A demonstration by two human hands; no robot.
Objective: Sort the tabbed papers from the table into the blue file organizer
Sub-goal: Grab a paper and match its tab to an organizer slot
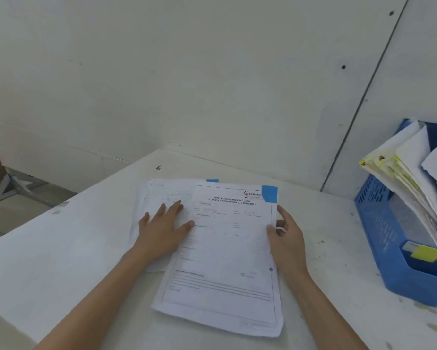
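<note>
A printed form with a blue tab [269, 194] at its top right corner lies on top of a small stack of papers [222, 261] on the white table [61, 248]. A second sheet [156, 195] with a blue tab [212, 180] peeks out beneath it at the left. My left hand [161, 231] presses flat on that lower sheet, fingers straight. At the top form's right edge my right hand [285, 238] pinches the paper, thumb on top. The blue file organizer [379, 223] stands at the right, holding yellow-tabbed papers [399, 178].
A yellow label [425, 253] marks the organizer's front slot. White walls meet in a corner right behind the table. At the far left, beyond the table edge, the floor and a metal frame [15, 183] show.
</note>
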